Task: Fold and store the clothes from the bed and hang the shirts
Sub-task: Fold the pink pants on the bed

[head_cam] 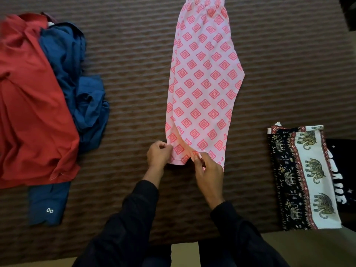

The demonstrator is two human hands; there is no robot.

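Note:
Pink trousers with a red diamond print (204, 78) lie lengthwise on the brown striped bed cover (134, 74), folded leg over leg, waistband at the far end. My left hand (159, 154) pinches the near left corner of the leg hems. My right hand (207, 170) pinches the hem a little to the right. A red shirt (28, 105) and a blue shirt (77, 78) lie crumpled in a heap at the left, and the blue shirt's cuff with two buttons (47, 205) lies flat at the near left.
A folded elephant-print cloth (302, 178) sits on the right near the bed's edge, on top of a dark garment with white lettering (341, 170). The bed's near edge runs just in front of my arms, with pale floor (308, 247) below.

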